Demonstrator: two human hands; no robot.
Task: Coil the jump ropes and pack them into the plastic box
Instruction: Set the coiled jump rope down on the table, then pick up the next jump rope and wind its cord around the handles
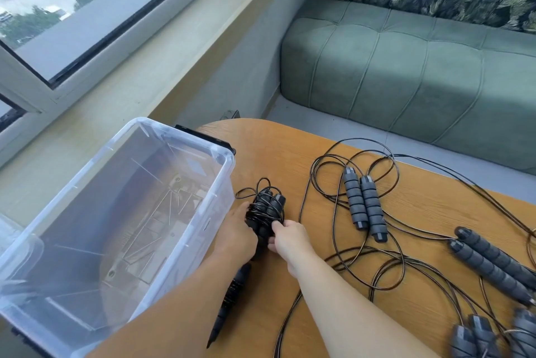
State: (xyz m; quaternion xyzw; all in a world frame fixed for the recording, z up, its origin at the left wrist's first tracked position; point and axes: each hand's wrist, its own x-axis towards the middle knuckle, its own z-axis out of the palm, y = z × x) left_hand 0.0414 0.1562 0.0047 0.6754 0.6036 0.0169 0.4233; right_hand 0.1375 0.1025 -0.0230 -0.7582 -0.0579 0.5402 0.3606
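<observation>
A black jump rope bundle (265,211), its cord wound around its two handles, sits on the wooden table (420,212) just right of the clear plastic box (191,230). My left hand (236,234) grips the bundle from the left. My right hand (287,238) pinches the cord at the bundle's lower right. The box holds no ropes. Loose ropes lie to the right: one pair of grey foam handles (364,205), a second pair (493,262), and more handles (493,338) at the bottom right, with black cords (385,259) looping between them.
A black handle (232,299) lies under my left forearm beside the box. Behind the table are a green cushioned bench (406,67) and a window sill (116,90). The table's far edge curves just behind the box.
</observation>
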